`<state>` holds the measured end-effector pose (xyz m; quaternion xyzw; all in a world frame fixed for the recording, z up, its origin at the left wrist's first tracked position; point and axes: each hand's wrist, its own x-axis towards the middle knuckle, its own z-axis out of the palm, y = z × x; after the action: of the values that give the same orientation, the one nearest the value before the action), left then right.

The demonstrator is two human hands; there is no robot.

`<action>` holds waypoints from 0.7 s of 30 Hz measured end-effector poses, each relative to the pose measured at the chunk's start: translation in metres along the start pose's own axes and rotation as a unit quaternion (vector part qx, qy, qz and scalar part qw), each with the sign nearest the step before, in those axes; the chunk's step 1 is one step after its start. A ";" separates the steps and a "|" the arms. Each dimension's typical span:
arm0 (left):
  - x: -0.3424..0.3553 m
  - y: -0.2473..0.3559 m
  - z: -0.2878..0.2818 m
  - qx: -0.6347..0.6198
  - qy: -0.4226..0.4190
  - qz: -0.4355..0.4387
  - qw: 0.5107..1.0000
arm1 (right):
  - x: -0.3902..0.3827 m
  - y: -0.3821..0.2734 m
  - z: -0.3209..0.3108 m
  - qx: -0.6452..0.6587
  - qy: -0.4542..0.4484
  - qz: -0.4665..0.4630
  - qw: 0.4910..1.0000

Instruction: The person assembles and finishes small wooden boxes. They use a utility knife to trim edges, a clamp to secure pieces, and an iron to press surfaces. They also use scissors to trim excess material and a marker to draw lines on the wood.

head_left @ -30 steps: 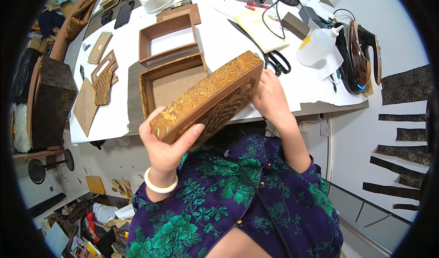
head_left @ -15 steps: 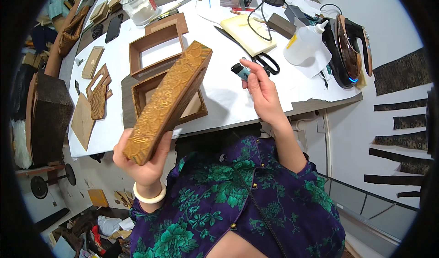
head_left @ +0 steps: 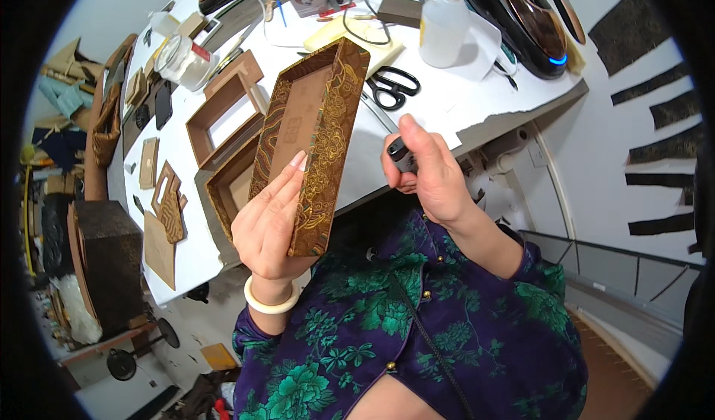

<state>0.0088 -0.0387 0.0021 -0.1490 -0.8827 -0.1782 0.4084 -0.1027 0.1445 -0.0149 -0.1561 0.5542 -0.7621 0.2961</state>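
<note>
My left hand [head_left: 269, 230] grips a long, shallow box tray [head_left: 331, 148] covered in gold-and-brown patterned brocade, its bare brown inside turned up toward me. The thumb lies on the inner floor, and the tray is tilted with its far end up. In the fist of my right hand [head_left: 436, 174] is a small lighter [head_left: 402, 154] with a black top; no flame shows. Partly hidden behind the tray, a brocade-edged box frame [head_left: 223, 185] rests on the table. Beyond it lies a plain brown box frame [head_left: 199, 141].
Black-handled scissors [head_left: 395, 88] lie past my right hand. A white squeeze bottle [head_left: 445, 29] and a dark iron [head_left: 532, 18] with a blue light stand at the right. On the left are a glass jar [head_left: 182, 62], a phone [head_left: 163, 106] and cut board pieces [head_left: 160, 249].
My left hand has turned the tray from its outer side to its open inside. My right hand has come nearer and closed round the lighter. The whole view has shifted.
</note>
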 end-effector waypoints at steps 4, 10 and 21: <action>0.000 0.003 0.007 -0.010 -0.003 0.020 1.000 | -0.003 0.004 -0.001 0.012 -0.015 -0.037 0.999; 0.001 0.010 0.006 0.005 -0.031 0.028 0.999 | -0.002 0.004 -0.005 0.037 0.014 -0.054 0.998; 0.001 0.013 0.006 0.016 -0.044 0.035 0.998 | 0.006 0.000 -0.008 -0.024 0.024 -0.063 0.997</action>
<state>0.0090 -0.0246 0.0020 -0.1810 -0.8970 -0.1427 0.3773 -0.1118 0.1468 -0.0182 -0.1798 0.5685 -0.7692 0.2300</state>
